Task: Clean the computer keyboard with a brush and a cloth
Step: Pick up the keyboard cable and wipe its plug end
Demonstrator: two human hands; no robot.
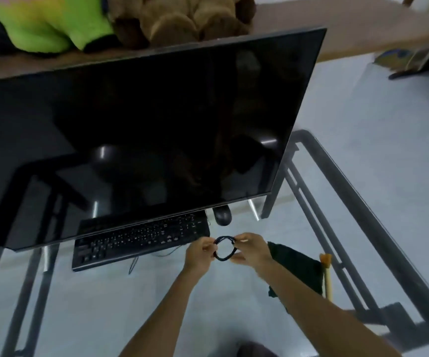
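Black keyboard (141,240) flat on the glass desk (349,202), under the dark monitor's (144,130) lower edge.
Just right of it, left hand (199,255) and right hand (250,249) pinch a coiled black cable (224,248); dark cloth (295,269) and brush (327,274) lie further right.

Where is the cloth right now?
In the head view, the dark cloth lies on the glass table, right of the keyboard, partly behind the right forearm, with the brush along its right edge.
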